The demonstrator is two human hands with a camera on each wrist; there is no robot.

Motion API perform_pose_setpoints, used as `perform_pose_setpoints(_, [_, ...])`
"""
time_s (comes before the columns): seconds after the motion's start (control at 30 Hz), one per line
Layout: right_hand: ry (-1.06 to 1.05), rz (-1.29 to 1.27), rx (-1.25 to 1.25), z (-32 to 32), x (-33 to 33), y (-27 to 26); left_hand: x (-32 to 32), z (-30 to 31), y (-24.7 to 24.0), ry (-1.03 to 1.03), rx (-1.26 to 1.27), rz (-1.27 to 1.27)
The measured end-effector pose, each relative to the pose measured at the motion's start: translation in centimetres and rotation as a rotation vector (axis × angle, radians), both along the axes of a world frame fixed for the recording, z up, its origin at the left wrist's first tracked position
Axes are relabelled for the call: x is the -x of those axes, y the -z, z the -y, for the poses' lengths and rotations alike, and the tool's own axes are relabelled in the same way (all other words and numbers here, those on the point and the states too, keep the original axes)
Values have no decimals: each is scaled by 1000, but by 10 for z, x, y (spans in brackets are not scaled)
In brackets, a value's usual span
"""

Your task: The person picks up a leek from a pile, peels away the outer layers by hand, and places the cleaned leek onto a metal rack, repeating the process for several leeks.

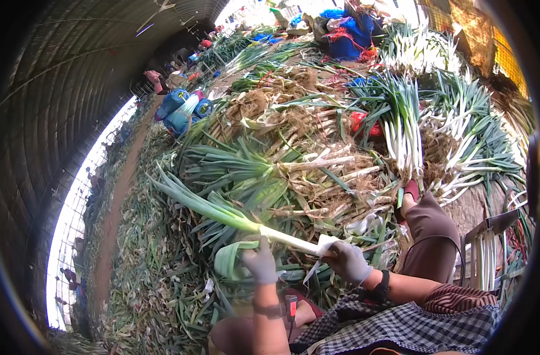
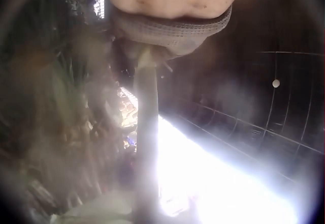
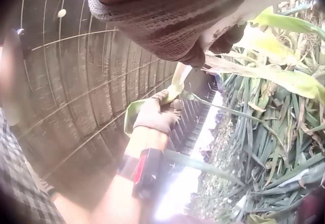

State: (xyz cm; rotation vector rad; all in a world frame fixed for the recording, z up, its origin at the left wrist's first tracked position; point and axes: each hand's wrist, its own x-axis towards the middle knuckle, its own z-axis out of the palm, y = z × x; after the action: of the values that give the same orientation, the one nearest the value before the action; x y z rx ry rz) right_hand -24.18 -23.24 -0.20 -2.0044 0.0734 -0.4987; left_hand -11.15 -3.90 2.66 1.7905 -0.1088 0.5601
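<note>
A long green onion (image 1: 284, 238) lies slantwise across the front of the person, its green leaves pointing up and left. The gloved right hand (image 1: 348, 263) grips its white lower end, where a loose pale flap of skin stands out. Beside the stalk, the gloved left hand (image 1: 260, 263) pinches a wide outer leaf (image 1: 227, 260), which bends down in a loop on the left. In the right wrist view, the left hand (image 3: 158, 113) has its fingers curled on this leaf. A pale strip (image 2: 147, 132) hangs from the glove in the left wrist view.
Unpeeled green onions with dry roots (image 1: 323, 165) are heaped ahead. Cleaned white-stalked bundles (image 1: 403, 130) lie at the right, by the person's foot. Stripped leaves (image 1: 157, 266) cover the ground at left. A metal-framed stand (image 1: 491, 228) is at the right edge.
</note>
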Motion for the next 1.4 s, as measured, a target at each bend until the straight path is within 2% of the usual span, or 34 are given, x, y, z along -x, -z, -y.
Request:
perform_pose_setpoints(0.07, [5,-32,29,0,0,4,8,0,0,59,-128,-55])
perform_pose_setpoints(0.1, [3,-35,29,-1,0,5,16,4,-12,-5,-454,77])
perform_pose_setpoints(0.13, [1,-32,101,-2,1,7,22,7,-13,-62,-629,219])
perform_pose_setpoints(0.2, [1,-41,171,-5,2,6,26,12,-6,-55,-718,249])
perform_pose_setpoints(0.27, [-28,-42,160,-8,-2,2,60,34,-1,216,-561,48])
perform_pose_setpoints(0.3, [-85,-95,89,-5,-4,3,75,41,6,297,-673,-34])
perform_pose_setpoints(0.33, [-99,-58,12,-1,-10,13,101,50,8,587,-282,-197])
perform_pose_setpoints(0.4, [-103,-146,-116,8,-20,19,143,56,-12,956,-6,-468])
perform_pose_setpoints(0.47, [-121,-186,-98,21,-22,15,148,32,-14,830,174,-772])
perform_pose_setpoints(0.5, [-131,-143,-125,27,-23,17,141,27,-19,815,568,-871])
perform_pose_setpoints(0.53, [-157,-156,-229,31,-23,17,136,-18,46,795,13,-481])
perform_pose_setpoints(0.6, [-233,-238,-368,40,-23,6,129,-56,16,865,338,-1045])
perform_pose_setpoints(0.63, [-230,-233,-371,42,-26,6,122,-62,5,868,332,-1044])
perform_pose_setpoints(0.7, [-287,-121,-418,37,-26,8,124,-66,-22,495,196,-1115])
perform_pose_setpoints(0.73, [-299,-129,-424,32,-24,5,119,-55,-34,350,137,-928])
perform_pose_setpoints(0.77, [-384,-216,-609,28,-22,-4,107,-43,-42,206,219,-778])
perform_pose_setpoints(0.8, [-465,-302,-789,25,-21,-10,89,-40,-46,206,263,-692])
perform_pose_setpoints(0.83, [-515,-418,-835,21,-18,-9,68,-42,-42,213,255,-575])
perform_pose_setpoints(0.87, [-566,-434,-1031,12,-14,-4,55,-30,-48,244,307,-502])
perform_pose_setpoints(0.93, [-667,-543,-1201,7,-5,-9,38,-10,-60,357,451,-398])
perform_pose_setpoints(1.0, [-705,-579,-1206,1,-6,12,36,13,-62,210,493,-250])
perform_pose_setpoints(1.03, [-675,-531,-1130,2,-7,18,38,13,-58,211,493,-257])
perform_pose_setpoints(1.1, [-630,-481,-980,7,-4,18,42,13,-52,346,483,-231])
perform_pose_setpoints(1.33, [-708,-505,-1078,9,3,-3,52,11,-63,295,422,-351])
perform_pose_setpoints(1.4, [-744,-494,-1082,7,1,1,54,11,-60,491,245,-450])
